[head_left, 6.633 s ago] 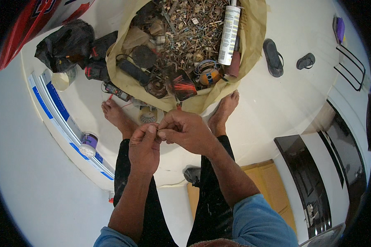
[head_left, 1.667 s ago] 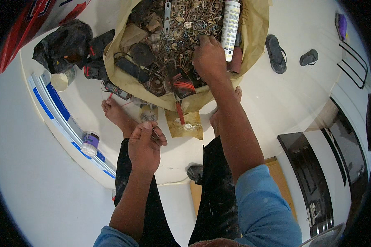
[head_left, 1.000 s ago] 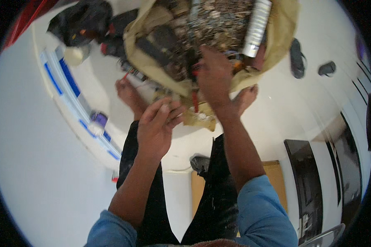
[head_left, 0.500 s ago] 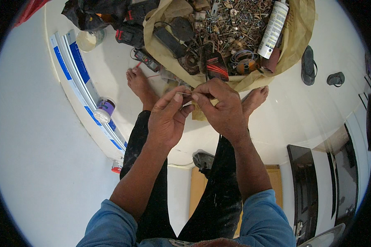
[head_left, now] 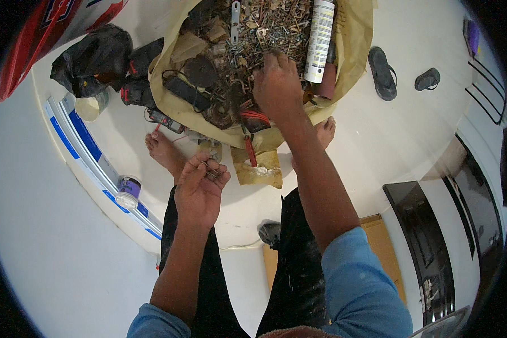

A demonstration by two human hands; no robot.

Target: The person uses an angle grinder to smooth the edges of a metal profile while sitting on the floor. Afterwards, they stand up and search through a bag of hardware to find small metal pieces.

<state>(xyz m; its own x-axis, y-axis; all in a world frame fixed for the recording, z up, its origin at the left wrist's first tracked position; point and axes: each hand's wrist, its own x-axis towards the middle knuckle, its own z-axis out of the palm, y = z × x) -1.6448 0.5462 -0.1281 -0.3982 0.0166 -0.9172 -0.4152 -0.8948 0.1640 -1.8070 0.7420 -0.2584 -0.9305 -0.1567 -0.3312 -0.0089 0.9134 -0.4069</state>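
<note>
Low in front of me, my left hand (head_left: 199, 191) is palm up, its fingers curled around several thin metal fasteners (head_left: 212, 170); whether nails or screws I cannot tell. My right hand (head_left: 279, 87) reaches into a wide yellowish sack (head_left: 355, 50) and touches the heap of loose screws and nails (head_left: 265, 25). Its fingers are bent and pressed together, and what lies at their tips is hidden. Right of that hand rests a white sealant cartridge (head_left: 319, 42). A flat metal strip (head_left: 235, 22) lies on the heap, farther left.
A red-handled tool (head_left: 250, 151) leans over the sack's near edge, above a yellowish scrap (head_left: 242, 172). Left are a clamp meter (head_left: 166, 120), black tool batteries (head_left: 136, 93), a purple-labelled tub (head_left: 128, 191) and blue-white strips (head_left: 90, 135). Black sandals (head_left: 382, 73) lie right.
My hands have parted. The right moved up and away into the sack's heap; the left drew down and left, its fingers curled over the fasteners. The view has shifted, too.
</note>
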